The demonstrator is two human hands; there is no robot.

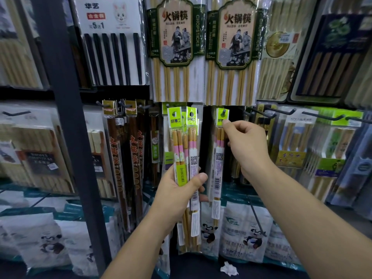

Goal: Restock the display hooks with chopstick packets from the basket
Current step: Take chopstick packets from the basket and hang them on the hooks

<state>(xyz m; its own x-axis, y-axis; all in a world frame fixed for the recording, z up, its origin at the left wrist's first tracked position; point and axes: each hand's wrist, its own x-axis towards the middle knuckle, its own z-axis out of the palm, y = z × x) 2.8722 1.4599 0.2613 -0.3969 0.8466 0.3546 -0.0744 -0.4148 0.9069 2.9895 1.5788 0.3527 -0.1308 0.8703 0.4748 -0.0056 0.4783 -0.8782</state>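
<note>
Fingers of the right hand (247,146) pinch the stiff green header of one chopstick packet (219,158), seemingly light, floppy and slippery, at its display hook (223,112), while the left hand (175,192) grips the spare packets (185,150) mid-length.

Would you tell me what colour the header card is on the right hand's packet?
The header card is lime green; head view.

One large bamboo pack (174,37) at upper centre and its twin (237,37) to the right both read "火锅筷" and "CHOPSTICKS" (printed sideways). The white pack (108,17) at upper left shows "华艺", "合金筷", "5" and "1". The green strip on the front chopstick packet (181,172) seems to read "工艺竹筷".
</note>
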